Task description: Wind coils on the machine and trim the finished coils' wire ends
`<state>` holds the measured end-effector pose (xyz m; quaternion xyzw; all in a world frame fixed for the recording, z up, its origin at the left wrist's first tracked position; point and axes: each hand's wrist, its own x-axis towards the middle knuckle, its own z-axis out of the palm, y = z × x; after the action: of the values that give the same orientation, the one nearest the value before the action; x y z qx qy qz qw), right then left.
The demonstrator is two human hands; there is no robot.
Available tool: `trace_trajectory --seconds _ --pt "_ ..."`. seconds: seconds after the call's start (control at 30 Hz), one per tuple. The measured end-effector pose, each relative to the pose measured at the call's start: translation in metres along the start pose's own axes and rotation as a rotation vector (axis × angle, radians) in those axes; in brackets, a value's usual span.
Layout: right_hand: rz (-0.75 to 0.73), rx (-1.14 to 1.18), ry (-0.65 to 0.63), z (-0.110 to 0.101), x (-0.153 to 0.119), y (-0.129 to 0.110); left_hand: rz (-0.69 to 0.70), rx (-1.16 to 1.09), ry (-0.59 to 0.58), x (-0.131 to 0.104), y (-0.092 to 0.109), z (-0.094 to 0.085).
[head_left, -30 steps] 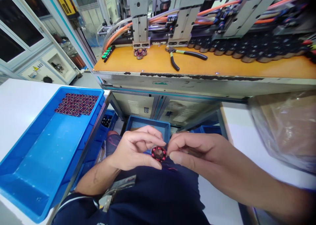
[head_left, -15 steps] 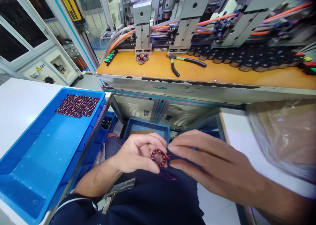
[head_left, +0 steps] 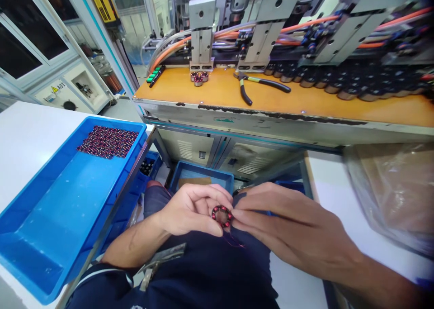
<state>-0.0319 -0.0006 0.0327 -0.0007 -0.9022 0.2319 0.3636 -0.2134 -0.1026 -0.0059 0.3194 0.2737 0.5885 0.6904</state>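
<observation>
In front of my body, a small ring-shaped motor stator (head_left: 222,216) with red windings is held between the thumb and fingers of my left hand (head_left: 193,209). Thin reddish wires (head_left: 233,242) hang from its lower right side. My right hand (head_left: 288,227) reaches in from the right, its thumb and index fingertips pinched together at the stator's right edge, where a wire end leaves the ring. The fingertips cover most of that wire.
A blue tray (head_left: 64,209) at left holds many stators (head_left: 107,141). On the orange bench, pliers (head_left: 264,83), three stators (head_left: 199,78), a marker pen (head_left: 157,76) and rows of black-topped parts (head_left: 349,85) lie beneath machine fixtures. A plastic-wrapped box (head_left: 393,187) sits right.
My right thumb and fingers, apart before, have closed at the stator's right edge. The stator has turned slightly and shifted a little right in my left hand.
</observation>
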Motion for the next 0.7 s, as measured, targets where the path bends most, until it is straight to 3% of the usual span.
trace_trajectory --seconds 0.33,0.57,0.7 --pt "0.215 0.126 0.203 0.027 -0.003 -0.006 0.314 0.312 0.049 0.005 -0.001 -0.004" --pt "0.165 0.033 0.214 0.029 -0.005 -0.001 0.024 0.338 0.070 -0.006 0.000 -0.008" --pt "0.194 -0.057 0.207 0.029 -0.004 -0.002 0.096 0.290 0.082 -0.006 -0.001 -0.005"
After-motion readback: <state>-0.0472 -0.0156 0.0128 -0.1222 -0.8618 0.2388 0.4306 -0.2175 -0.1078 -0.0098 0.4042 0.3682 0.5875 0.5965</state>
